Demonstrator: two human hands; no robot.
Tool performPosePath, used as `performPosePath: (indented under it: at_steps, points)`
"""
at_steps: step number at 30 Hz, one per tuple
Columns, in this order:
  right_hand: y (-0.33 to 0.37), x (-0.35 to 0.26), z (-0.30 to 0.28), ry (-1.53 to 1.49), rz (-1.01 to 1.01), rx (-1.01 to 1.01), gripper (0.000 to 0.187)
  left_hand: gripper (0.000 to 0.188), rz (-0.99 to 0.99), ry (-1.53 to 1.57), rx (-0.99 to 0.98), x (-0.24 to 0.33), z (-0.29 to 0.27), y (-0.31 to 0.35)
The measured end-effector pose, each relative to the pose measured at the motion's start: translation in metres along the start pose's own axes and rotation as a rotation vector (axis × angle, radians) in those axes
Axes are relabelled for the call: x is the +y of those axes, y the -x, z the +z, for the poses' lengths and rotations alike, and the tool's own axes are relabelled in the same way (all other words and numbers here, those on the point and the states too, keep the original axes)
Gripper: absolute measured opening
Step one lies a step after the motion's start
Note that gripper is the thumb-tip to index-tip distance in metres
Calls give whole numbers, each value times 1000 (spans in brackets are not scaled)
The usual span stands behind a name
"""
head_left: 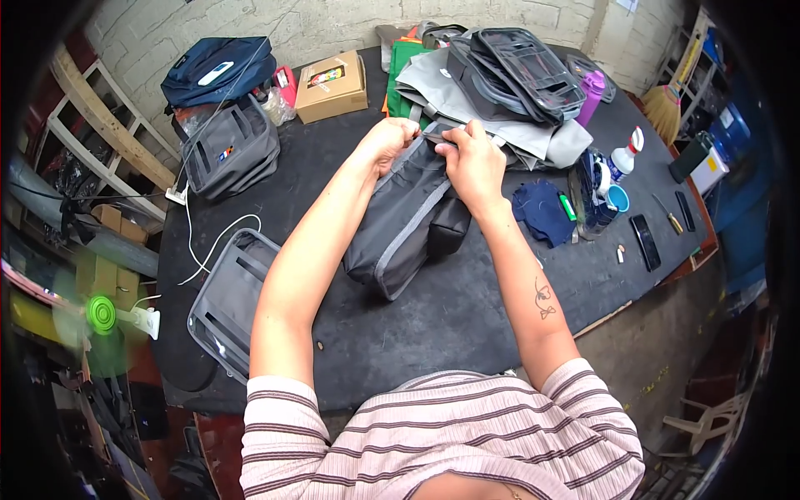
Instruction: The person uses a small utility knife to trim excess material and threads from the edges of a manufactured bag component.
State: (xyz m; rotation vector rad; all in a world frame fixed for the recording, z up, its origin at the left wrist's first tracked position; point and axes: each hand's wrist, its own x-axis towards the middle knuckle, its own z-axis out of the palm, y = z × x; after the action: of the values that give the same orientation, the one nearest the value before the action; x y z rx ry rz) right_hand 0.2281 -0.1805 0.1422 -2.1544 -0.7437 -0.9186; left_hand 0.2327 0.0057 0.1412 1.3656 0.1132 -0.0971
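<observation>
A dark grey fabric bag point(400, 221) with lighter grey piping lies at a slant on the black table in front of me. My left hand point(390, 143) is closed on the left side of its far end. At the right side of that end, my right hand point(477, 167) pinches the fabric between thumb and fingers. Whatever small part sits between my two hands is too small to make out. The bag's near end rests between my forearms.
Grey bag panels point(517, 75) are piled at the back, beside a purple bottle point(591, 96). A cardboard box point(332, 86) and a navy backpack point(218, 71) stand back left. One flat panel point(237, 292) lies left, near a white cord. A phone point(645, 242) and spray bottle point(626, 157) are right.
</observation>
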Motion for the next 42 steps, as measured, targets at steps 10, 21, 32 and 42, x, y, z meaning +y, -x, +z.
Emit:
performPosePath:
  at_steps: [10,21,32,42]
  points:
    - [6,-2,-2,-2,14,5,32,26,411,-305,425,29,12,38]
    - [6,-1,-12,-16,125,-114,62,13,313,-753,313,18,9,72]
    - [9,2,-13,0,124,-113,58,14,688,-1452,338,11,32,81]
    - [9,-8,-25,-65,11,-75,38,8,98,-349,106,4,-1,52]
